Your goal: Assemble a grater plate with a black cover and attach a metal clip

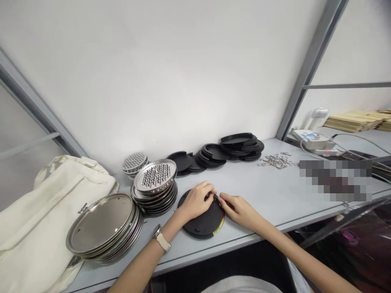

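The black disc (206, 221) lies flat on the table (241, 179), and 2 hands are at it. I judge it to be light and rather stiff, maybe of plastic or firm rubber. Its smooth face could be a little slippery, but it does not look easy to break. The good place to take hold of it is the rim, with the thumb on top and the fingers on the outer side. At the far right rim of the disc is a small piece (216, 196); it is too small to tell what it is, and probably only 2 fingertips fit on it.

The left hand (198, 199) is over the disc, so the disc is under this hand. Its fingers are bent at the small piece, but I cannot tell if they grip it or only press the rim. The right hand (240, 209) is just beside the disc, on its right; its thumb and forefinger seem to pinch the small piece.

At the right edge of the disc, a yellow and red strip (219, 226) shows. Left of the disc stand graters (155, 177) and metal plates (100, 224); metal clips (276, 161) lie farther back, to its right.
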### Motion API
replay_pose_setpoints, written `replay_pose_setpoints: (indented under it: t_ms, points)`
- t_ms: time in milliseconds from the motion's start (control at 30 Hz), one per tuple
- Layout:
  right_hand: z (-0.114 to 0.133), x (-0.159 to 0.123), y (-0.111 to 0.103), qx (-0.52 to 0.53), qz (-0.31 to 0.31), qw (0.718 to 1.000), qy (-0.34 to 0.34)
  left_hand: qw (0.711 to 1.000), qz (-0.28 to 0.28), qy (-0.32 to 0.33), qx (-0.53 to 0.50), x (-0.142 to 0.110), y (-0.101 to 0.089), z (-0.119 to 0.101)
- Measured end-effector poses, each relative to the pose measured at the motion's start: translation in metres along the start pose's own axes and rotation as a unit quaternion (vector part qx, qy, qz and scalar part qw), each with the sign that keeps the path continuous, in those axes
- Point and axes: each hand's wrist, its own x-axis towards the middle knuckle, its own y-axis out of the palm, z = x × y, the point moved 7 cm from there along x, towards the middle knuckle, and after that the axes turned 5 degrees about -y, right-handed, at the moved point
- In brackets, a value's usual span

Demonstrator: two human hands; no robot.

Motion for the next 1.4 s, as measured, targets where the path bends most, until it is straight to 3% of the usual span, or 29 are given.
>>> replay_pose_setpoints:
  t_ms: [300,600,1400]
  points:
    - [-0.003,0.0,0.0,0.008,0.001,1.0,0.0,0.999,-0.001,0.011,0.031,-0.001,0.0,-0.002]
    - [-0.003,-0.001,0.0,0.042,0.01,0.999,0.012,0.99,0.01,0.075,0.115,-0.006,0.0,-0.02]
    - [-0.002,-0.002,0.002,0.046,0.019,0.999,-0.005,0.992,0.007,0.087,0.092,-0.005,0.001,-0.015]
